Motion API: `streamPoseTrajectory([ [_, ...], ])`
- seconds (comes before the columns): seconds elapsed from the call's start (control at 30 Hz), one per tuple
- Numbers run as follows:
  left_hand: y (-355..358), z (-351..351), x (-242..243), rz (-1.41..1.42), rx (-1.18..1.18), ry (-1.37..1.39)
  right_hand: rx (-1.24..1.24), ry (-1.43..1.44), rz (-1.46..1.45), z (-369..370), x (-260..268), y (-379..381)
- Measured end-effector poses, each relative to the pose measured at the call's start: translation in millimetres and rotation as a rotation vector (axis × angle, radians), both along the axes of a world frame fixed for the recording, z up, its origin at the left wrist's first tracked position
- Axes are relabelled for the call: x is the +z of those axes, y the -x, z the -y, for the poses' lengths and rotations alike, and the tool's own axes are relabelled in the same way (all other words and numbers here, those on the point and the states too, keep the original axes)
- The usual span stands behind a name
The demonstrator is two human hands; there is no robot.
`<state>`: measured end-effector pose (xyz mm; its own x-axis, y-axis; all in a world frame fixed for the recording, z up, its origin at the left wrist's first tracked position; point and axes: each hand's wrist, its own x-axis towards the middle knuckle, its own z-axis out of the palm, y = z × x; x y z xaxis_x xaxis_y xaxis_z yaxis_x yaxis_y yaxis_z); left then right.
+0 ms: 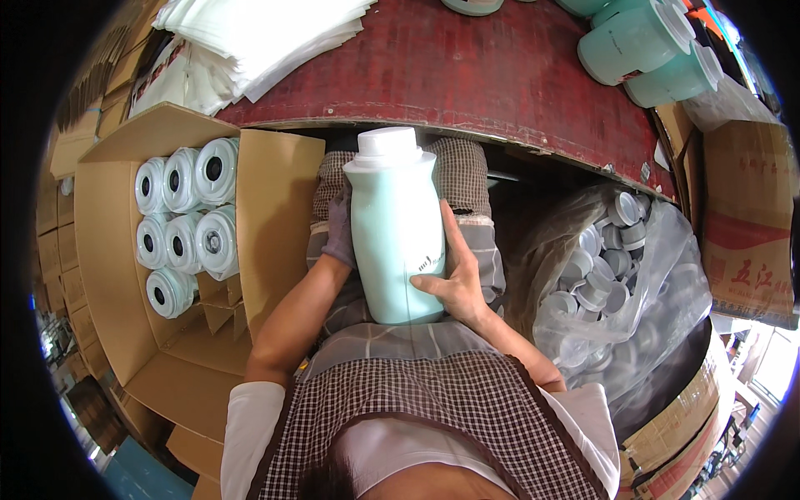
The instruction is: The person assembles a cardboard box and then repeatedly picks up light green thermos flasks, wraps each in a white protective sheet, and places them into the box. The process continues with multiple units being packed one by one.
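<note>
A pale mint-green vacuum flask (397, 231) with a white cap stands upright over my lap, held between both hands. Its lower right side bears small dark writing. My left hand (340, 228), in a grey glove, grips the flask's left side; its fingers are mostly hidden behind the body. On the right side, my right hand (459, 278) is bare, with the thumb across the lower front and the index finger pointing up along the edge. Under the flask lies a checked apron (425, 381) over my lap.
An open cardboard box (281, 219) at left holds several wrapped flasks (181, 178) among dividers. Thin white sheets (269, 37) lie on the red table (450, 81). More mint-green flasks (631, 47) are at its right end. A plastic bag (662, 312) of grey-white caps (600, 275) sits at right.
</note>
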<state>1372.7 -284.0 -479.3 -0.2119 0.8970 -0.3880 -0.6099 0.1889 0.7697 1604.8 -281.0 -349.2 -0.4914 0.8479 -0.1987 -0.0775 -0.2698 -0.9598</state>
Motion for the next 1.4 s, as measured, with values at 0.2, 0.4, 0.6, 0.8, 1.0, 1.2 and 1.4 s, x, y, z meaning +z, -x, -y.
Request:
streamPoseTrajectory([
  [0.2, -0.4, -1.1, 7.6, -0.502, -0.138, -0.066, -0.007, 0.029, -0.013, -0.4, -1.8, 0.7],
  [0.4, 0.2, -2.0, 15.4, -0.562, -0.155, 0.019, -0.003, -0.004, -0.015, -1.0, -1.5, -1.0],
  [0.6, -5.1, -6.6, 21.5, -0.658, -0.090, 0.007, -0.014, 0.061, -0.087, -1.8, -5.0, -3.0],
  [0.8, -11.8, -9.9, 23.7, -0.267, 0.051, 0.117, -0.015, 0.066, -0.104, -2.3, -6.4, -2.8],
  [1.0, -13.0, -11.4, 23.6, -0.264, 0.073, 0.102, -0.016, 0.193, -0.178, -3.2, -4.5, -5.1],
  [1.2, -12.8, -10.9, 23.6, -0.449, -0.004, 0.063, -0.020, 0.144, -0.153, -4.0, -5.1, -5.2],
  [1.4, -12.1, -2.4, 26.4, -0.239, 0.065, 0.126, -0.029, 0.108, -0.153, -1.9, -10.0, -8.4],
])
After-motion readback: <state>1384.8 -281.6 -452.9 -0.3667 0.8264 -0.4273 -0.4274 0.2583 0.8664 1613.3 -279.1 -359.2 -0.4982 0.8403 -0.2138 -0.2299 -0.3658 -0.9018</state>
